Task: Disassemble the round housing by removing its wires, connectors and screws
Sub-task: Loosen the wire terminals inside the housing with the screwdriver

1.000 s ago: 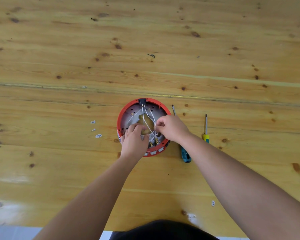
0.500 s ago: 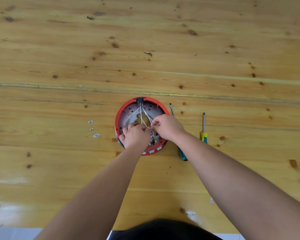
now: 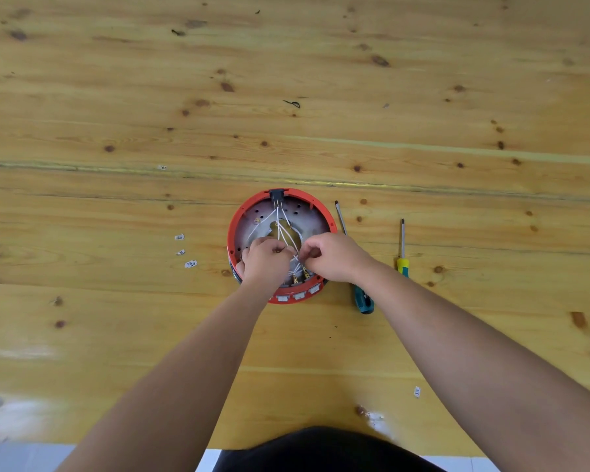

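Red housing: the round housing is sitting open side up at the centre of the frame on the pine table
White wires: the wires are fanning down from a black connector on the upper rim toward brass terminals near the lower rim
Left hand: the left hand is reaching inside the lower left of the housing, fingers curled and pinching at the wires
Right hand: the right hand is leaning over the right side of the housing, thumb and fingers pinching the wires near the middle
Tools: a teal-handled screwdriver is lying just right of the housing, partly under the right forearm; a yellow-handled screwdriver is lying farther right
Small bits: three white labels are lying left of the housing, apart from it
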`<state>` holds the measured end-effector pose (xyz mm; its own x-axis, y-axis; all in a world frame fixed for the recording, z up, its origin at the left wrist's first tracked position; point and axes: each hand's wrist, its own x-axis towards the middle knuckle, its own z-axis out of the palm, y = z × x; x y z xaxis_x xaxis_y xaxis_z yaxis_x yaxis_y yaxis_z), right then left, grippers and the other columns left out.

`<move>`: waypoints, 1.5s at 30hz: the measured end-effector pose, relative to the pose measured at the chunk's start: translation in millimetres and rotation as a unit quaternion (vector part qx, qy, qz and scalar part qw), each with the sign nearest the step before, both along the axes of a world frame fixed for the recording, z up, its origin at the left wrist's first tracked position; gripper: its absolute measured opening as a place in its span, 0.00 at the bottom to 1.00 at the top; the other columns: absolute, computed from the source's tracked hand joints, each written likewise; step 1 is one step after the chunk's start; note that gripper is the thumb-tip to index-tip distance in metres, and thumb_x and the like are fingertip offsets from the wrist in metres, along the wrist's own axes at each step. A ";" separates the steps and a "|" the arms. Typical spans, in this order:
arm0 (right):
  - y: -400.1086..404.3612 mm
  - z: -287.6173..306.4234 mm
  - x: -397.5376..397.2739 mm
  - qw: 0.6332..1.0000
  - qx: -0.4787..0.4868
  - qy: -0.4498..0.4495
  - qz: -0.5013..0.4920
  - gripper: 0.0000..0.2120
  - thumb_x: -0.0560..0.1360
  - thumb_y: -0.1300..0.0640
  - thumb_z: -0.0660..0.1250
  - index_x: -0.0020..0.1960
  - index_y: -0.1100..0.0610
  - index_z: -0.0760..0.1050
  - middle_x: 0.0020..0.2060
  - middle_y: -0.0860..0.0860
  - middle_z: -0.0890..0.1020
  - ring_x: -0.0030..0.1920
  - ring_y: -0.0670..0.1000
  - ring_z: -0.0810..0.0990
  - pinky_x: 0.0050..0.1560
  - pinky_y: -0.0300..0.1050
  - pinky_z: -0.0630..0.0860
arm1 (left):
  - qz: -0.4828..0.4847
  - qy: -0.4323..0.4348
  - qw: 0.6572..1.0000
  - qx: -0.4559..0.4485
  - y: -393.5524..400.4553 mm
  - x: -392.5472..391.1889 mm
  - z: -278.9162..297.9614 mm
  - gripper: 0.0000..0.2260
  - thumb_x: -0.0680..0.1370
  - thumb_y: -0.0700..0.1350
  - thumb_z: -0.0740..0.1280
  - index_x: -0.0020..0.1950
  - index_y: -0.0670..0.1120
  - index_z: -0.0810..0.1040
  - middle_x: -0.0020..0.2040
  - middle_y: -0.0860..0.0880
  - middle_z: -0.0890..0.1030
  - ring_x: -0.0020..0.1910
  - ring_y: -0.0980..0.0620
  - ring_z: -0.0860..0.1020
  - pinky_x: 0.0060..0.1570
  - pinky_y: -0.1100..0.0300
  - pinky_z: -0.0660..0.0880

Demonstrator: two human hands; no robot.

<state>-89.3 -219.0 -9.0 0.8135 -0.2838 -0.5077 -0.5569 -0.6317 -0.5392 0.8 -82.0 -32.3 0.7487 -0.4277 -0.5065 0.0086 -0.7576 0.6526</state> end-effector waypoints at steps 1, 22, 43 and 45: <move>0.8 -0.9 0.9 1.000 0.000 0.006 -0.001 0.04 0.78 0.49 0.69 0.47 0.42 0.81 0.43 0.40 0.83 0.49 0.47 0.81 0.60 0.49 0.71 | 0.005 -0.003 1.000 -0.009 0.9 -0.3 0.1 0.12 0.80 0.51 0.66 0.37 0.59 0.80 0.61 0.54 0.78 0.67 0.47 0.67 0.66 0.46 0.58; 15.9 11.6 26.4 0.993 -0.022 0.114 -0.019 0.09 0.76 0.50 0.76 0.54 0.45 0.79 0.51 0.43 0.85 0.58 0.49 0.80 0.65 0.54 0.63 | -0.302 -0.281 0.910 0.038 63.1 4.5 -31.4 0.35 0.81 0.65 0.54 0.83 0.49 0.57 0.82 0.53 0.62 0.84 0.50 0.45 0.78 0.51 0.29; -6.4 -44.7 -76.6 0.961 -0.070 0.085 -0.255 0.15 0.81 0.54 0.68 0.64 0.60 0.70 0.58 0.57 0.77 0.55 0.60 0.80 0.45 0.49 0.72 | -0.242 -0.227 0.943 -0.027 61.3 4.3 -21.7 0.35 0.80 0.61 0.67 0.82 0.53 0.55 0.80 0.54 0.63 0.83 0.53 0.49 0.81 0.52 0.36; -12.3 -40.3 -80.2 0.962 -0.023 0.007 -0.271 0.12 0.82 0.52 0.69 0.60 0.56 0.72 0.54 0.53 0.78 0.53 0.57 0.79 0.46 0.47 0.70 | -0.214 -0.207 0.953 -0.052 56.7 3.4 -15.2 0.32 0.80 0.56 0.68 0.81 0.54 0.59 0.80 0.55 0.62 0.82 0.53 0.51 0.81 0.50 0.42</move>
